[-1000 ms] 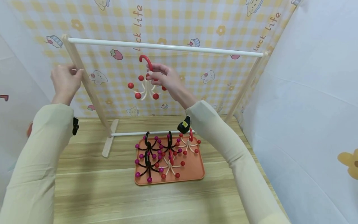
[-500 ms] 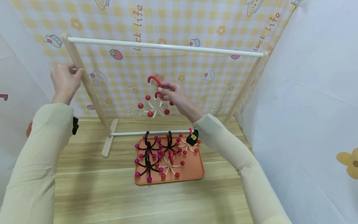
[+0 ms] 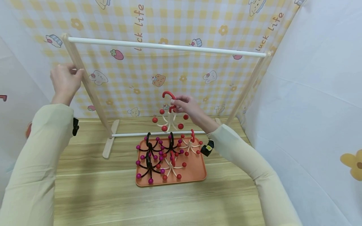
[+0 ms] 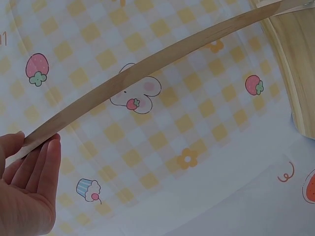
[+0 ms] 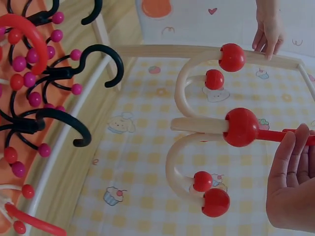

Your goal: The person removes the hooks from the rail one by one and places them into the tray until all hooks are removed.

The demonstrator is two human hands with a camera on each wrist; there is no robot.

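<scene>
My right hand (image 3: 189,108) pinches the red hook of a small hanger (image 3: 164,128) with cream curved arms and red ball ends. It hangs upright below the white top rail (image 3: 164,46), just above the back of an orange tray (image 3: 195,172). In the right wrist view the fingers close on the red stem above the hanger's red middle ball (image 5: 241,127). My left hand (image 3: 66,82) grips the left wooden post (image 3: 91,94) of the rack between thumb and fingers. The left wrist view shows the same post (image 4: 133,73) running away from that hand.
On the tray stand several black hangers (image 3: 150,168) with magenta balls and two cream ones (image 3: 171,169) with red hooks. A white lower bar (image 3: 130,135) runs behind the tray. The right post (image 3: 249,84) slants upward, and a checked cloth (image 3: 113,72) covers the wall.
My right hand has come down and to the right with the hanger, away from the top rail toward the tray. The left hand has stayed on the post.
</scene>
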